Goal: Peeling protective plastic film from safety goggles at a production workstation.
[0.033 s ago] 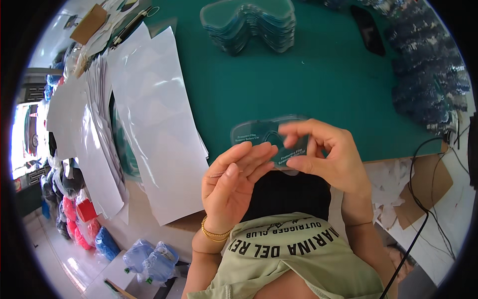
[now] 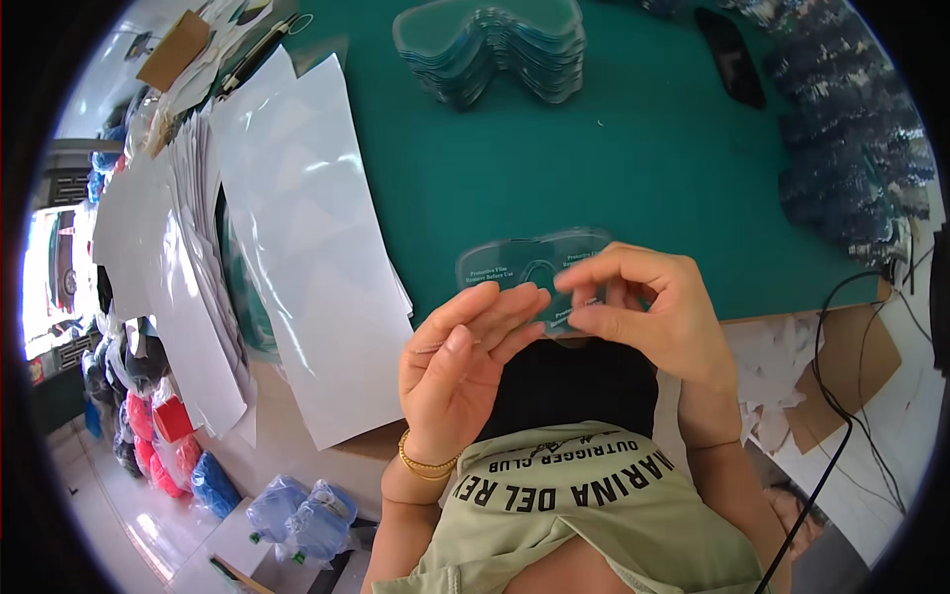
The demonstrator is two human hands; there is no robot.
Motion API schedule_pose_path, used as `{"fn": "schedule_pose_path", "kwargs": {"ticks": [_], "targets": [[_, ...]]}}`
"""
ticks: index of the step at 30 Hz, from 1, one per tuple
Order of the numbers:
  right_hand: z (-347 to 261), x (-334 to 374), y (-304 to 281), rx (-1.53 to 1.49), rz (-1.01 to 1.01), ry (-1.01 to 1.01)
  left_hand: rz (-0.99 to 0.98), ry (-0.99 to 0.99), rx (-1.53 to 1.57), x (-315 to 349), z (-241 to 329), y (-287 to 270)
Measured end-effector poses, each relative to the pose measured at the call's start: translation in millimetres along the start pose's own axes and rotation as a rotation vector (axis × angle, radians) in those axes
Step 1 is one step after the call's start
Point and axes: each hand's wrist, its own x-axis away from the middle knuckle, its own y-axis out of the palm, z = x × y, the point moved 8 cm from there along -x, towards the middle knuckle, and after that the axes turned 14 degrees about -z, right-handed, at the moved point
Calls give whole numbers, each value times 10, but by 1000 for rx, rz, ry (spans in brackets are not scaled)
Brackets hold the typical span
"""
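A clear goggle lens [image 2: 485, 254] with printed film lies on the green table near its front edge. A second printed clear piece [image 2: 564, 319], seemingly another lens, overlaps it at a tilt, partly covered by my fingers. My left hand [image 2: 457, 351] is beside it, fingers stretched out and palm turned inward. Over the right side, my right hand [image 2: 648, 307] has its thumb and fingers curved around the tilted piece. Its exact contact is hard to see through the clear material. A thick stack of similar clear lenses [image 2: 490, 49] stands at the far middle.
Large white sheets [image 2: 297, 228] and a pile of cut sheets [image 2: 173, 267] cover the left side. A black phone [image 2: 730, 59] lies far right, near many stacked dark, shiny pieces [image 2: 851, 139]. A black cable [image 2: 826, 386] hangs at the right edge.
The tilted printed piece has shifted slightly left and down. More of the lower lens's right-hand print now shows. My right fingers have moved slightly; my left hand stays nearly still.
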Motion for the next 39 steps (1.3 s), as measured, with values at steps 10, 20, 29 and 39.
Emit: {"fn": "schedule_pose_path", "kwargs": {"ticks": [10,20,29,39], "targets": [[195,-17,-127,-135,271,-80,442,-219,-798,52,126,-312],[335,-48,-183,20,383,92,472,-397,-1021,-137,88,-339],[335,-57,-185,92,414,63,520,-408,-1079,-209,92,-261],[274,-66,-165,166,403,48,551,-410,-1172,-239,107,-243]]}}
